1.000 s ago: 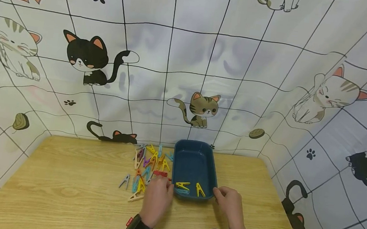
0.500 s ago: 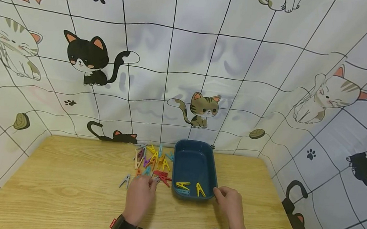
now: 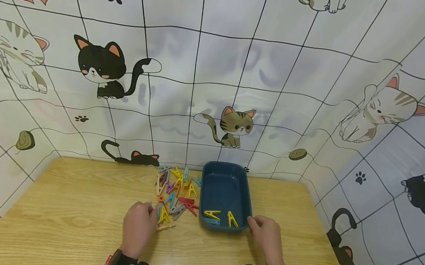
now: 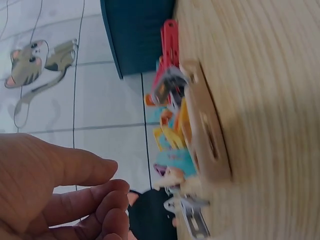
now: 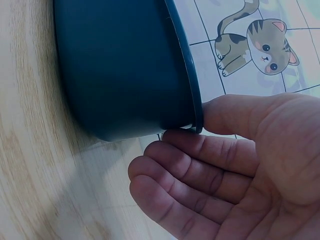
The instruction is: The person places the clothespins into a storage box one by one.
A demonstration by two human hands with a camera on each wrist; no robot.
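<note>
My left hand [image 3: 139,230] hovers at the left edge of a pile of clothespins [image 3: 174,188], thumb and fingertips slightly apart with nothing between them. In the left wrist view, a grey clothespin [image 4: 195,217] lies just beyond these fingertips, with a beige clothespin [image 4: 207,130] near the camera. My right hand [image 3: 265,235] pinches the near right corner of a dark blue plastic bin [image 3: 226,185]; the right wrist view shows its thumb on the rim [image 5: 192,85] and the index finger beneath. Inside the bin lie two yellow clothespins [image 3: 232,219] and light blue ones [image 3: 211,221].
The wooden table [image 3: 74,213] bears the pile and the bin, which stand side by side. Behind the table's far edge hangs a white cat-print cloth [image 3: 177,95], which also covers the sides. Red clothespins [image 3: 190,206] lie close to the bin's left wall.
My left hand has moved left, from beside the bin to the pile's left edge, uncovering grey, red and yellow clothespins. My right hand and the bin have stayed in place.
</note>
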